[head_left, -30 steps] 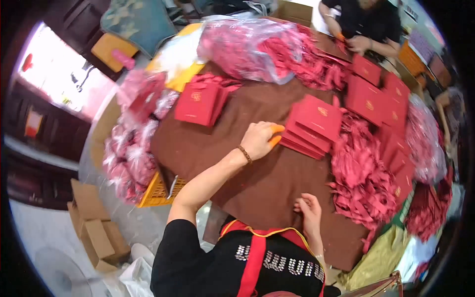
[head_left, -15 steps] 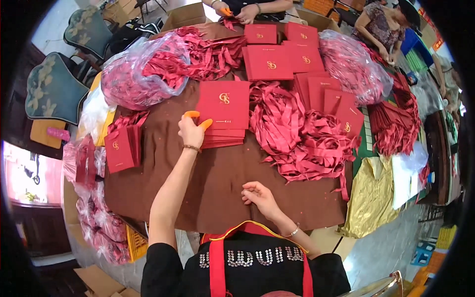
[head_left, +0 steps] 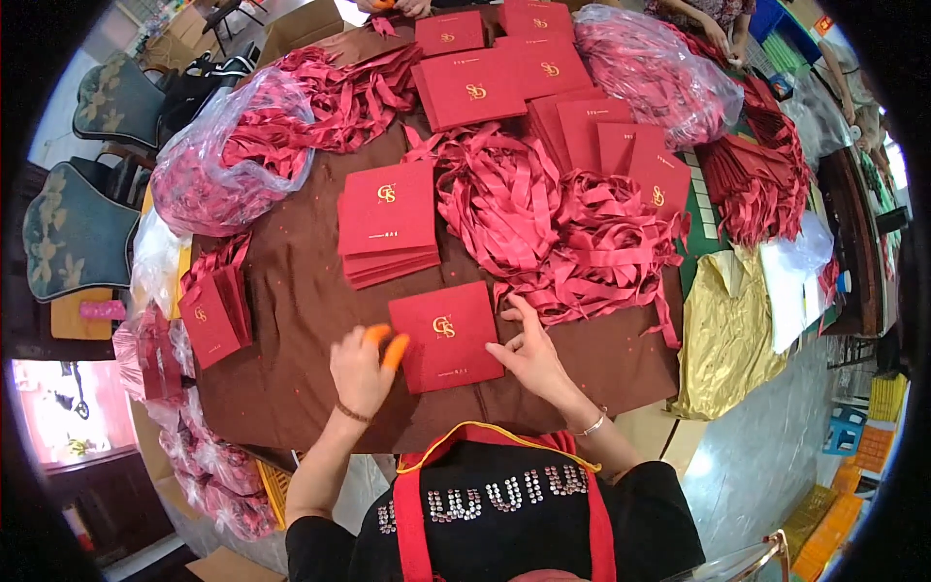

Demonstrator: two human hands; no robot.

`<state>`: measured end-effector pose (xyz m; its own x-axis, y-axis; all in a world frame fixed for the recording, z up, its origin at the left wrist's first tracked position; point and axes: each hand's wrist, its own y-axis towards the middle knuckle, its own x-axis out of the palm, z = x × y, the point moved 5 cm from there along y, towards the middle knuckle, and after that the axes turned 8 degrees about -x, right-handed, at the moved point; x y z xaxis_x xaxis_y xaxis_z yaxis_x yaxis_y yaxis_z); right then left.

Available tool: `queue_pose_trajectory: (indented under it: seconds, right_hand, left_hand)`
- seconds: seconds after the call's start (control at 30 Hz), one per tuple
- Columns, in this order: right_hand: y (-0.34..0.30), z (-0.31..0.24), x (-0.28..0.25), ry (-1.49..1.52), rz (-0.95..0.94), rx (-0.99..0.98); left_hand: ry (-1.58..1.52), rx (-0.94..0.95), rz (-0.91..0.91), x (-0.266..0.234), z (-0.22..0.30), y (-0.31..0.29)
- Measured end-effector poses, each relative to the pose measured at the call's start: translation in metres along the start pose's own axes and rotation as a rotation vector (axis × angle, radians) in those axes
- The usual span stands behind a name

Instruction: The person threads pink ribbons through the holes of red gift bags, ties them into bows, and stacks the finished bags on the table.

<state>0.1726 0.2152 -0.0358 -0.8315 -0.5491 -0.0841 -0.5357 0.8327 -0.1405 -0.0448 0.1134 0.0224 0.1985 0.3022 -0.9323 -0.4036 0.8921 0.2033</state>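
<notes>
Left hand (head_left: 361, 376) and right hand (head_left: 535, 361) flank the red packet (head_left: 444, 338), each grip unclenched, probably to steady it

Flat square packet (head_left: 427, 356): deep red, gold emblem (head_left: 443, 327) centred. Stacked packets (head_left: 390, 235): same red, same gold. Ribbon heap (head_left: 601, 247): pinkish red. Tablecloth (head_left: 291, 291): dark brown. Finger covers (head_left: 394, 351): bright orange. Apron (head_left: 414, 524): red, yellow-edged. Shirt (head_left: 504, 543): black, silver studs (head_left: 505, 493) in rows. Chair (head_left: 78, 233): blue-grey, pale floral pattern. Crumpled bag (head_left: 727, 339): shiny gold.
</notes>
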Motion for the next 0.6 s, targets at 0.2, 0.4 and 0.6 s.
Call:
queue_pose_trajectory:
  seconds: [0.2, 0.4, 0.6]
  right_hand:
    - [-0.004, -0.009, 0.011, -0.368, -0.041, -0.272]
    - [-0.007, 0.000, 0.004, -0.263, 0.027, -0.257]
    - [-0.003, 0.006, -0.004, -0.178, 0.007, -0.218]
  left_hand:
    - [-0.503, 0.407, 0.162, 0.020, 0.106, 0.097]
    - [-0.053, 0.482, -0.071, 0.096, 0.146, 0.139]
    - [-0.162, 0.471, -0.003, 0.060, 0.143, 0.149]
